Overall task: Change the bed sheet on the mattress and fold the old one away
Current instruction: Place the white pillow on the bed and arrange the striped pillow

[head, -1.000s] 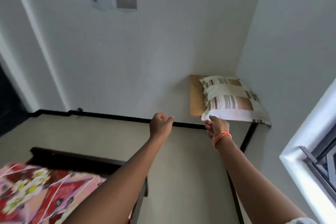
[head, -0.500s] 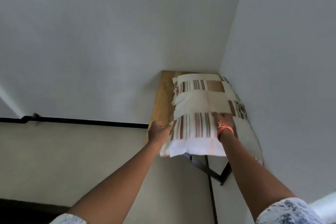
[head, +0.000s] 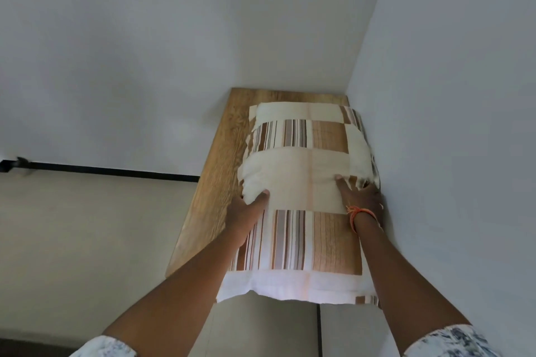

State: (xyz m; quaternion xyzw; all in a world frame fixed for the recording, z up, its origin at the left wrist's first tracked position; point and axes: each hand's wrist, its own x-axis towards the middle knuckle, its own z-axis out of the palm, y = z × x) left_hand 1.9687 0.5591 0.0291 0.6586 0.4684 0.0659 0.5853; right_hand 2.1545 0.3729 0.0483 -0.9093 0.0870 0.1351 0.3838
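Note:
A cream and brown striped pillow (head: pixel 301 182) lies lengthwise on a wooden tabletop (head: pixel 220 182) in the room's corner, its near end hanging over the table's front edge. My left hand (head: pixel 248 211) grips the pillow's left side, thumb on top and fingers hidden beneath the edge. On the pillow's right side, close to the wall, my right hand (head: pixel 362 195) rests flat with its fingers spread; an orange thread band circles that wrist. Neither the bed nor any sheet is in view.
White walls (head: pixel 449 124) meet right behind and to the right of the table. A black skirting strip (head: pixel 110 171) runs along the left wall above the pale floor (head: pixel 87 240). A dark table leg (head: pixel 319 327) shows below the pillow.
The view has closed in on the corner table and the floral-sheeted bed has left it. Both hands slid forward along the pillow, which now lies farther onto the tabletop.

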